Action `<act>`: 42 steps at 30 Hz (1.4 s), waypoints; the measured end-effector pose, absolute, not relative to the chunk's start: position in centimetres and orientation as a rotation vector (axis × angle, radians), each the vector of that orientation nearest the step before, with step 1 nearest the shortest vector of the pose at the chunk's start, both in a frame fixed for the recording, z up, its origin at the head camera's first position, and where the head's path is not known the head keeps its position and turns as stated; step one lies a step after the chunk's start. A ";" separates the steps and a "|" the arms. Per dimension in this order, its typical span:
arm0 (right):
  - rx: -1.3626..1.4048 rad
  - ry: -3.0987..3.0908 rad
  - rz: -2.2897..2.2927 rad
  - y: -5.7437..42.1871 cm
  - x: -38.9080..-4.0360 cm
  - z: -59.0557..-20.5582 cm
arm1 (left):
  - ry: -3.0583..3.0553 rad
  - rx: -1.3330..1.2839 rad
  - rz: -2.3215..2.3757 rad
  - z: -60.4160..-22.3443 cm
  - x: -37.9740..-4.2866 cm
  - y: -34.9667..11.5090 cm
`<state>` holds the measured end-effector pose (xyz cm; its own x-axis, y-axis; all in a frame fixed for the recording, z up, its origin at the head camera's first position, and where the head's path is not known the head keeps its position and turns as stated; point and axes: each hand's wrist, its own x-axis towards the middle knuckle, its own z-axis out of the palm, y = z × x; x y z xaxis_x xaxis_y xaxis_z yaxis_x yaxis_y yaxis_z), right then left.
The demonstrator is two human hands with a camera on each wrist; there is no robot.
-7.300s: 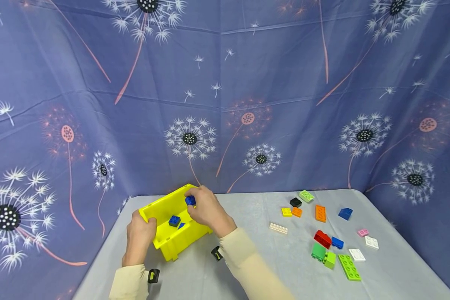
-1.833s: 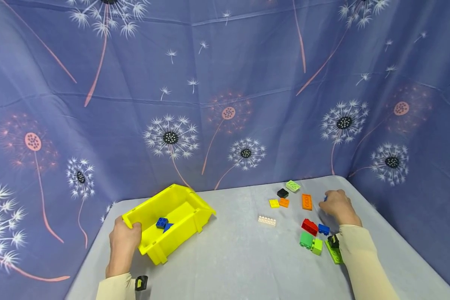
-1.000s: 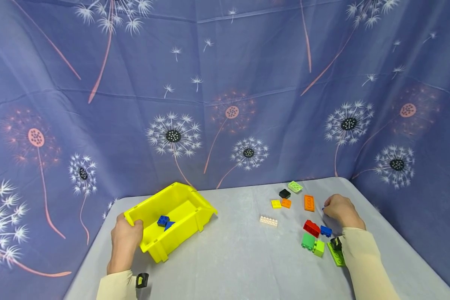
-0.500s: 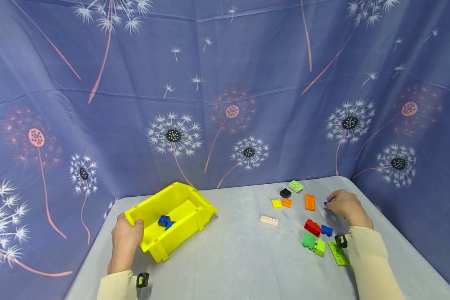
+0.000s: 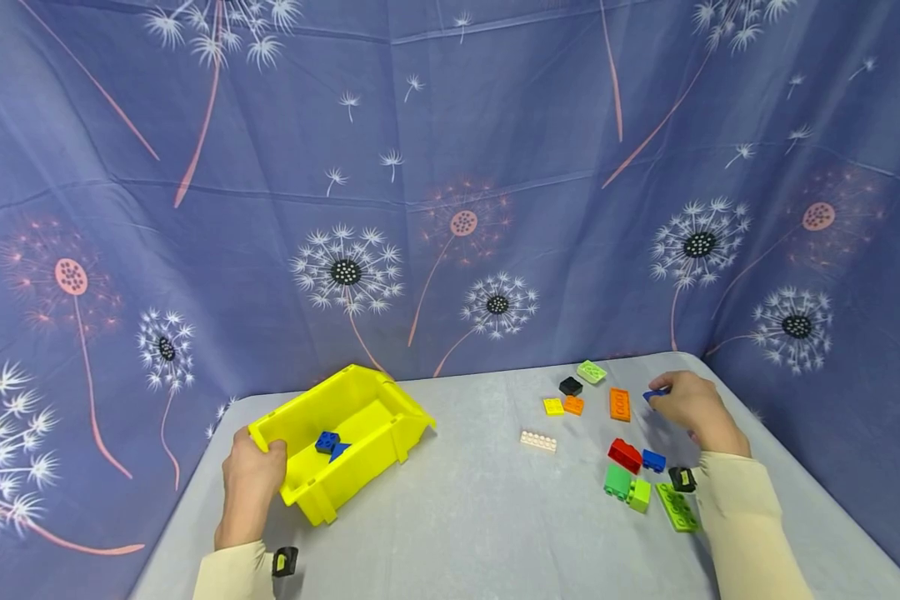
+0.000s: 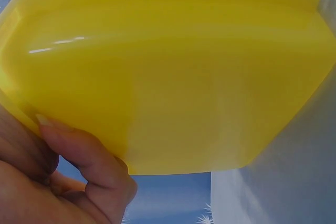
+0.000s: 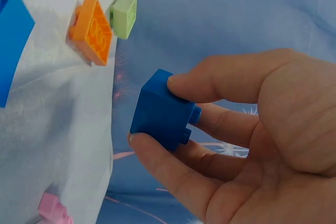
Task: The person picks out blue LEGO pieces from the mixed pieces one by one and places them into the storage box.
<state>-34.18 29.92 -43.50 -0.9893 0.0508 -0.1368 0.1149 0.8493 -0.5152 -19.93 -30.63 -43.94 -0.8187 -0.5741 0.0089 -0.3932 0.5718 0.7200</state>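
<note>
In the head view my left hand (image 5: 252, 483) grips the near left rim of a tilted yellow bin (image 5: 367, 475). The left wrist view shows its thumb and fingers (image 6: 97, 163) at the bin's edge. A blue toy brick (image 5: 327, 442) and a pointed blue piece (image 5: 338, 451) lie inside the bin. Over at the right, my right hand (image 5: 697, 410) pinches a blue building brick (image 7: 163, 111) between thumb and fingers. That brick has a sloped side, and its studs face the palm in the right wrist view.
Orange (image 5: 619, 405), black (image 5: 571, 386), yellow (image 5: 553, 407), red (image 5: 625, 456), blue (image 5: 653, 461) and green (image 5: 617, 482) bricks lie on the grey-covered table (image 5: 450, 533). A pale studded strip (image 5: 538, 441) lies nearer the middle. A patterned curtain (image 5: 450, 167) hangs behind.
My right hand has gone from the bin, where it held a blue brick, to the table's right side. It now holds the sloped blue brick there. My left hand keeps its grip.
</note>
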 end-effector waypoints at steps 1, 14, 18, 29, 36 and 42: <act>0.130 2.909 -0.821 29.9 -34.2 -43.4 | -2.566 0.804 -1.088 -43.9 -19.9 -30.6; -0.023 3.010 -0.767 28.6 -34.2 -42.4 | -2.567 0.821 -1.109 -43.9 -20.0 -30.5; -0.031 3.005 -0.778 28.4 -34.1 -42.3 | -2.561 0.824 -1.120 -44.0 -20.0 -30.6; -0.048 3.062 -0.777 27.6 -34.0 -42.1 | -2.550 0.807 -1.114 -44.2 -19.9 -30.6; -0.076 3.082 -0.752 27.1 -33.6 -41.5 | -2.555 0.807 -1.116 -44.5 -19.8 -30.7; -0.105 3.111 -0.745 26.4 -33.3 -41.1 | -2.544 0.797 -1.093 -44.4 -20.0 -30.7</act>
